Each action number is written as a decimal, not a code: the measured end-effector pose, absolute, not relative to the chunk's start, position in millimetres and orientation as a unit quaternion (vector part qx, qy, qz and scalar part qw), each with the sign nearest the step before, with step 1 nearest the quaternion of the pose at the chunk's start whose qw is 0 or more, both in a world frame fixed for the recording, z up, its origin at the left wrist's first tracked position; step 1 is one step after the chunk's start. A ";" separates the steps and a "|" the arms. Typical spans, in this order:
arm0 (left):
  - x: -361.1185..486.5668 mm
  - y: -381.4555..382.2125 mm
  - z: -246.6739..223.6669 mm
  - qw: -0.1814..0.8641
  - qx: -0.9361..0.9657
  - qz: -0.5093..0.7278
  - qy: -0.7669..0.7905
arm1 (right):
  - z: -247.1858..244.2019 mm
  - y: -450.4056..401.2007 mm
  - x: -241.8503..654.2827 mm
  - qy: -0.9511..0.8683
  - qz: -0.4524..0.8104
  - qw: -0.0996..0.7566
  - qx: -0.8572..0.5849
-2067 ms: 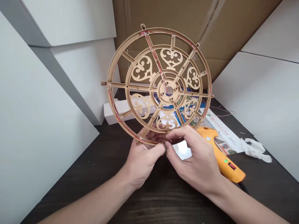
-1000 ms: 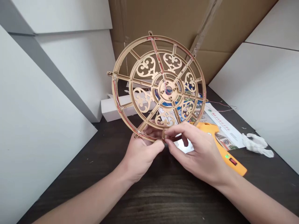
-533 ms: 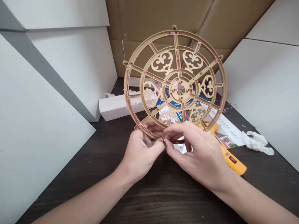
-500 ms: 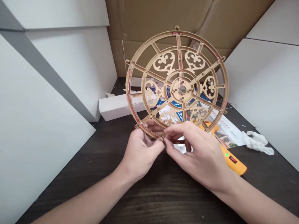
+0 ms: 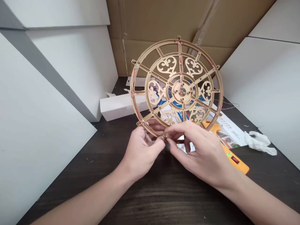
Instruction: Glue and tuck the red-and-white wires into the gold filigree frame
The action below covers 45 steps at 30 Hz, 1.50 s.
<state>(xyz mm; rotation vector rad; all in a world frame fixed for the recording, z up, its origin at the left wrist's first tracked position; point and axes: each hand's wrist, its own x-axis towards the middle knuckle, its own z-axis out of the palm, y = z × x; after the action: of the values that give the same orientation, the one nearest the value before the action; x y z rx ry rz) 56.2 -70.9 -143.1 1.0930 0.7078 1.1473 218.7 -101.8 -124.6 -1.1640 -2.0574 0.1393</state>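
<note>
Far left: tall white panel (image 5: 39,131), no writing visible on it. Next, a long white box (image 5: 118,106) on the dark wood table (image 5: 161,193); no legible label, contents not visible.

Left hand (image 5: 145,150) grips the bottom rim of the gold wheel frame (image 5: 177,94), thumb on the near side, fingers curled behind. Frame is held up over the table, tilted, between the person and the cardboard (image 5: 159,22) at the back. Spokes, scroll inserts, screw holes and a round hub with an open centre. Red and white wires (image 5: 133,79) run in the rim channel and down the top spoke to the hub.

Behind the frame: blue printed sheet (image 5: 177,104), large characters partly covered, can't read.

Right hand (image 5: 202,148) pinches the bottom rim by a short spoke, thumb and index finger, just beside the left thumb. Shiny item (image 5: 181,146) below it, mostly hidden, can't identify.

Right of that, an orange tool (image 5: 241,165) lies partly under the hand: green light, red switch, switch marking too small to read. White printed sheet (image 5: 231,129) beside it has building photos and a red line of characters, illegible. Thin loose wire (image 5: 232,103) beyond. Far right: crumpled white tissue (image 5: 260,143) on the table.
</note>
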 end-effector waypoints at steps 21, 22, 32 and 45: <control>54.7 -72.9 -144.9 0.655 0.482 0.495 0.305 | -124.4 -103.0 218.2 -0.808 0.024 0.367 -0.460; 54.4 -73.3 -145.0 0.658 0.479 0.494 0.306 | -124.3 -103.0 218.4 -0.808 0.025 0.369 -0.459; 54.5 -70.9 -141.6 0.667 0.479 0.497 0.282 | -124.1 -102.2 216.3 -0.811 0.016 0.370 -0.454; 55.1 -71.3 -139.2 0.657 0.475 0.517 0.276 | -130.4 -103.4 214.3 -0.823 -0.021 0.373 -0.427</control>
<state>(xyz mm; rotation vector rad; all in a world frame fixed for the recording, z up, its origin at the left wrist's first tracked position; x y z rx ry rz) 55.1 -71.3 -139.2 1.0755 0.6249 1.1717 214.3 -103.4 -130.4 -1.0954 -2.1102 -0.0551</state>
